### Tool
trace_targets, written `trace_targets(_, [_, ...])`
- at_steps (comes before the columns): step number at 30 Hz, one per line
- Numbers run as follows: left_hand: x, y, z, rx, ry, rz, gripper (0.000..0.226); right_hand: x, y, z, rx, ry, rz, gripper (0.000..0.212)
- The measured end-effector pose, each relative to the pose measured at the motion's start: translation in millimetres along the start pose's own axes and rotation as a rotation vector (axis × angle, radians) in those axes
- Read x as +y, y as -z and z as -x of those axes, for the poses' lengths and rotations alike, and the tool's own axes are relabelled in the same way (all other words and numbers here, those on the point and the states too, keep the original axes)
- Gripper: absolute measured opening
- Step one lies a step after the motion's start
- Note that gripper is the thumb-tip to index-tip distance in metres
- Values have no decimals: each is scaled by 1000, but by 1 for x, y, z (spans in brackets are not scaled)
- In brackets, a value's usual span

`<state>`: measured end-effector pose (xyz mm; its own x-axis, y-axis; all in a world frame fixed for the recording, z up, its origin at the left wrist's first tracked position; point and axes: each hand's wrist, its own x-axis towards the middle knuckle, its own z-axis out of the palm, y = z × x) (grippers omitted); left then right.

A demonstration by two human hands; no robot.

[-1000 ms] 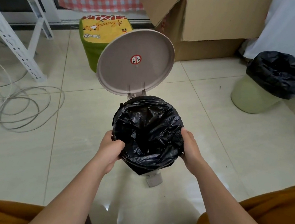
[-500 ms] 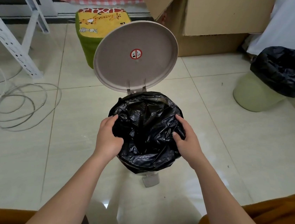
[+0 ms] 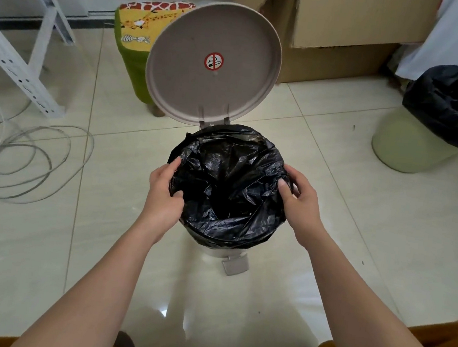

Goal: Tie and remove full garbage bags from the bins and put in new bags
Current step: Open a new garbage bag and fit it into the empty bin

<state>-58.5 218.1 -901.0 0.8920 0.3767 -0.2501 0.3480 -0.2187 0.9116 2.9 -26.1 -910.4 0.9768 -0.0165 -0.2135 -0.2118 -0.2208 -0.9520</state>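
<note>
A small beige pedal bin (image 3: 214,250) stands on the tiled floor with its round lid (image 3: 213,64) tipped up and open. A black garbage bag (image 3: 229,184) lines the bin, its edge folded over the rim. My left hand (image 3: 163,191) holds the bag's left edge, thumb inside and fingers outside. My right hand (image 3: 300,201) pinches the bag's right edge at the rim. At the far right, a pale green bin (image 3: 407,148) carries another black bag (image 3: 455,107) over its top.
A green and yellow giraffe-print stool (image 3: 135,45) stands behind the lid. A large cardboard box (image 3: 344,29) sits at the back. A white metal rack leg (image 3: 20,64) and coiled grey cable (image 3: 23,161) lie on the left. The bin's pedal (image 3: 234,265) faces me.
Both hands have slid from the near sides of the rim up along the bag's edge to its left and right sides. The view has shifted closer to the bin.
</note>
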Motion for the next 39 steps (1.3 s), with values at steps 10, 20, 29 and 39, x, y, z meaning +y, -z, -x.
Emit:
trace_targets(10, [2, -2, 15, 23, 25, -23, 78, 8, -5, 26, -59, -86, -77, 77])
trace_targets(20, [36, 19, 19, 5, -58, -372, 74, -38, 21, 32, -28, -40, 238, 72])
trace_targets(29, [129, 55, 46, 0, -320, -650, 77, -143, 33, 48, -72, 319, 632, 69])
trace_targets(39, [166, 42, 37, 48, -269, -694, 73, -183, 15, 48, -169, 458, 669, 63])
